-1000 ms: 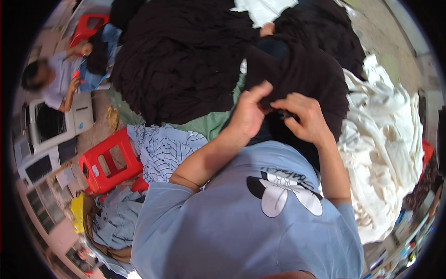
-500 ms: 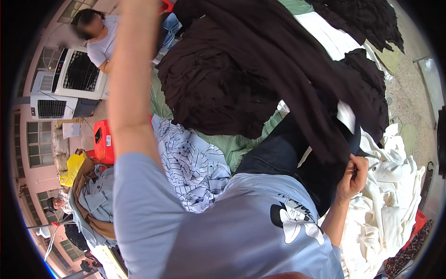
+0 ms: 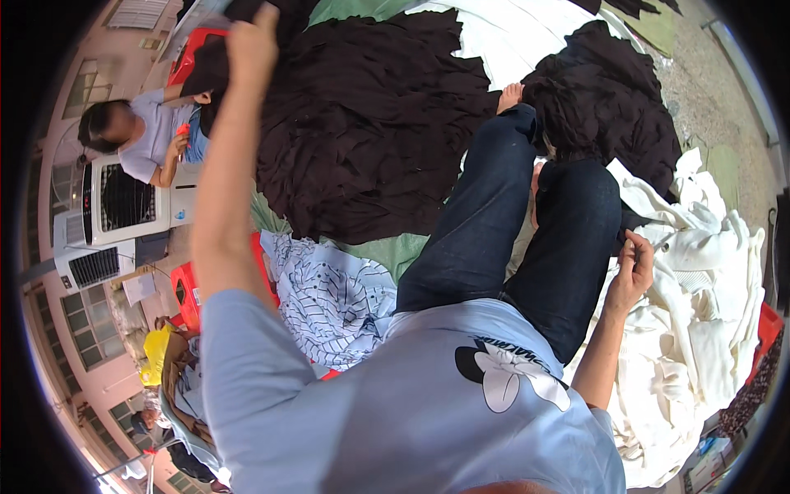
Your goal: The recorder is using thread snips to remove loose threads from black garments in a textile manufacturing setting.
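My left hand is stretched out to the upper left, over dark brown cloth. Motion blurs its fingers, so whether they grip the cloth does not show. Beside my right knee, the fingers of my right hand are bent and pressed together. A dark bit shows at their tips, too small to name. In front of me lies a wide pile of dark brown garments. A smaller dark heap is beyond my right knee. White knit garments are heaped beside my right arm.
A patterned white-and-blue cloth lies left of my legs, near a red plastic stool. At the left, a co-worker holds a small orange-red tool before an air cooler. Green sheeting lies under the dark pile.
The dark cloth that stretched across my legs has left them, baring both knees. My left hand now shows at the upper left. My right hand has barely moved; the view has shifted.
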Demonstrator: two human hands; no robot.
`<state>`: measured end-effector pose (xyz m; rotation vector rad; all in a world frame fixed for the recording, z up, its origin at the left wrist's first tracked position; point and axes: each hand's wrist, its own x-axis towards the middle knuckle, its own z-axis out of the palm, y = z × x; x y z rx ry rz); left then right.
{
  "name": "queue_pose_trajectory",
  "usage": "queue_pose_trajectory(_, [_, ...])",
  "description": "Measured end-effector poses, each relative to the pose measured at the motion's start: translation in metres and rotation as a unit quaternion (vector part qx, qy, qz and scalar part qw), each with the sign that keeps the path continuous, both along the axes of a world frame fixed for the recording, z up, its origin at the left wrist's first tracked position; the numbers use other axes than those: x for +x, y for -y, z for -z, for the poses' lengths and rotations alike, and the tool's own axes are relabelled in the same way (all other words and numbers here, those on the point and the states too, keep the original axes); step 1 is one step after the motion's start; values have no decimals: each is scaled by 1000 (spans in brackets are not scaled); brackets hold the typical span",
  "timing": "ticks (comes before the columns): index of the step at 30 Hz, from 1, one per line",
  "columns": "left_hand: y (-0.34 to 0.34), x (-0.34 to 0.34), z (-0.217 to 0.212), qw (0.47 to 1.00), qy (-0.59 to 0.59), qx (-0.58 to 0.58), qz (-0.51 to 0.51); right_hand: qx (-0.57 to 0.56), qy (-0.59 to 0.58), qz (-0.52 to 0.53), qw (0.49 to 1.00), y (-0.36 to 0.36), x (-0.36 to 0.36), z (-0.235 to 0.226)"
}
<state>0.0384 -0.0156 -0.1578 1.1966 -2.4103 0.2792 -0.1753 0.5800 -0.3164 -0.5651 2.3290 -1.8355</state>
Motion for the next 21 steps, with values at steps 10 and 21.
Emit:
queue_pose_trajectory(10, [-104,17,287,938,341,24,63,114,106,12,988,-31,-34,130])
queue_pose_trajectory(21, [-178,48,280,900,185,364,150,312,-32,38,949,56,-103,232])
